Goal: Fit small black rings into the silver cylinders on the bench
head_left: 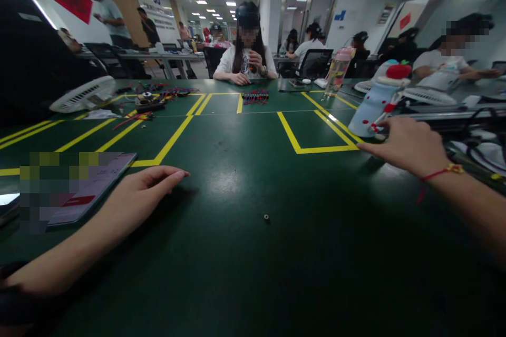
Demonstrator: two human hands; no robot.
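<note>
On the dark green table lies a small metal ring-like piece (266, 217), apart from both hands. My left hand (152, 187) hovers left of it over the table, thumb and forefinger pressed together; whatever sits at the fingertips, if anything, is too small to make out. Beside that wrist is a tablet-like flat device (89, 197), partly blurred. My right hand (413, 145) is at the right, its thumb stretched away from the fingers, with nothing visible between them. Just behind it stands a light blue bottle (367, 108) with a red top; whether the fingers touch it cannot be told.
Yellow tape (328, 149) marks areas on the table. Wire bundles (255, 97), a white fan (85, 95) and a clear pink-lidded bottle (338, 71) stand farther back. Cables (484, 137) lie at the right. A person (245, 58) sits opposite; others are behind.
</note>
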